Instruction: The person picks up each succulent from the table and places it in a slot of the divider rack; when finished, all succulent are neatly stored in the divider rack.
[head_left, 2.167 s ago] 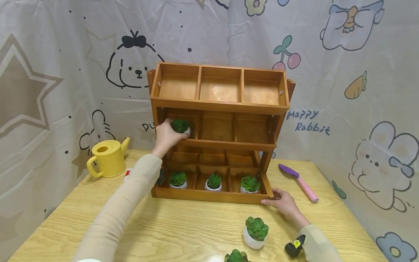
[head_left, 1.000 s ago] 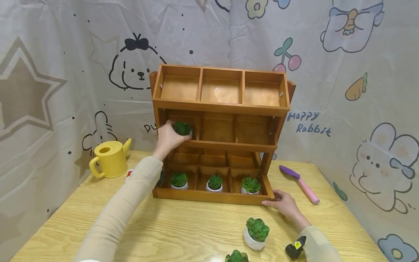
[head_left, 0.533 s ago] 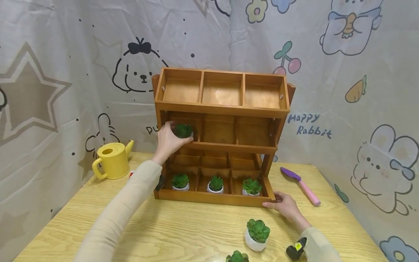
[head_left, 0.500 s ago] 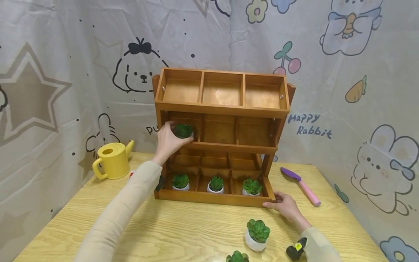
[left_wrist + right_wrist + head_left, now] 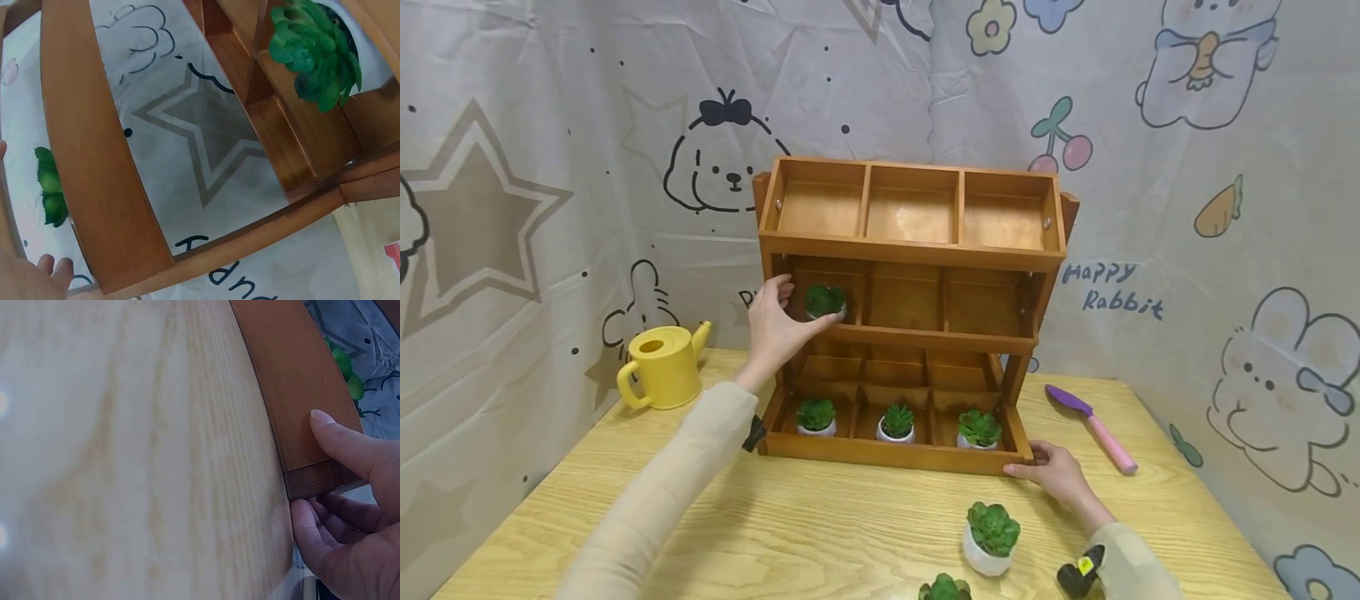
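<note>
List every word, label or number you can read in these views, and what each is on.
"Happy Rabbit": blue lettering on the white cartoon-print cloth backdrop.
Same backdrop, left of the brown wooden rack: partly hidden letters, not readable as a word; likewise in the left wrist view.
Yellow patch on the black wrist-worn device: too small to read.
Red-and-white item: cut off, nothing legible.

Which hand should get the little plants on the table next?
Probably the right hand: it's nearer the table plants, but would have to release the shelf. The left hand is farther, up by the middle-row plant.
</note>
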`<state>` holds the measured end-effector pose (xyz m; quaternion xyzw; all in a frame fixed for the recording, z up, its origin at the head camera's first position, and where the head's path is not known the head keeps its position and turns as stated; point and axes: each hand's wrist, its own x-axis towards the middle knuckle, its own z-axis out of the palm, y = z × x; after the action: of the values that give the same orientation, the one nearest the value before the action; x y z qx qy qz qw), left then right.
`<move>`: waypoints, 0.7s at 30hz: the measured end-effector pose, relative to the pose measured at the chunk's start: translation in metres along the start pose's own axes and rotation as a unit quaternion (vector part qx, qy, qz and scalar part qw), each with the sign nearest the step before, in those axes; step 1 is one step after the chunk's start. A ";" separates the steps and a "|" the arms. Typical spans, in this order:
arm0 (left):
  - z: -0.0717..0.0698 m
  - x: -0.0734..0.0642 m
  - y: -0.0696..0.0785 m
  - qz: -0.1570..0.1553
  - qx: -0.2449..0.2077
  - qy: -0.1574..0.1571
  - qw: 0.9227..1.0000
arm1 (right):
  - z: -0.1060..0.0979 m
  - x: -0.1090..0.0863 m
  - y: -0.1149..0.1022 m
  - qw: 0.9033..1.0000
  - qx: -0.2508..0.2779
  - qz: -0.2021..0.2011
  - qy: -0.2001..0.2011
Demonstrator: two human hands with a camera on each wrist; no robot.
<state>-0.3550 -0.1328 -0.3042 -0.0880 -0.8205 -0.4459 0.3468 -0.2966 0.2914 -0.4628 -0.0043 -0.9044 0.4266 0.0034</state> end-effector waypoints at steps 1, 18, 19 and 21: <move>-0.001 -0.002 0.001 0.007 -0.002 0.003 1.000 | 0.000 0.000 0.001 1.000 -0.001 -0.002 0.001; 0.002 -0.070 0.011 0.128 -0.037 -0.049 0.990 | 0.000 0.001 0.002 1.000 0.000 -0.009 0.003; 0.003 -0.076 0.012 0.129 -0.039 -0.060 0.989 | 0.000 0.001 0.002 1.000 0.001 -0.007 0.002; 0.004 -0.088 0.012 0.132 -0.044 -0.081 0.987 | 0.000 0.000 0.002 1.000 -0.001 -0.005 0.001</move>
<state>-0.2861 -0.1075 -0.3547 -0.2462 -0.8068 -0.4231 0.3308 -0.2971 0.2930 -0.4646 -0.0004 -0.9048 0.4259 0.0063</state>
